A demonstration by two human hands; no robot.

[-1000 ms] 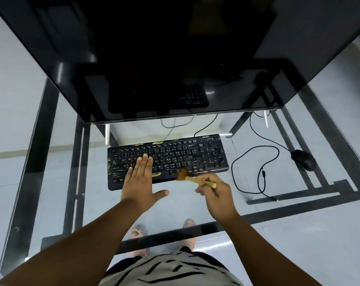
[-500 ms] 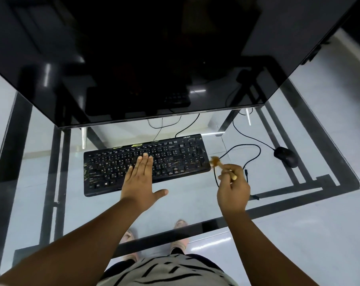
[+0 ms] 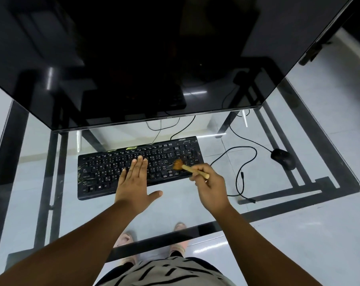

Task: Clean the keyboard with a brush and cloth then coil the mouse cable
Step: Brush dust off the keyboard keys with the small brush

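Right hand (image 3: 213, 187) grips brush (image 3: 187, 167), bristles on keyboard (image 3: 104, 168) right end; left hand (image 3: 134, 178) flat, pressing keys. Risk: hard strokes could slide keyboard across glass tabletop (image 3: 175, 205).

Dark monitor (image 3: 154, 58) overhangs the far half of a glass desk (image 3: 195, 205) on a black frame (image 3: 51, 172). Grey tiled floor (image 3: 319, 234) and sandalled feet (image 3: 123, 240) visible through the glass. Striped shirt (image 3: 164, 273) at bottom edge.

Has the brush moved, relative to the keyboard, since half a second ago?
Yes. The brush was off the right end of the keyboard; now its bristles are back over the right-hand keys, so it moved left.
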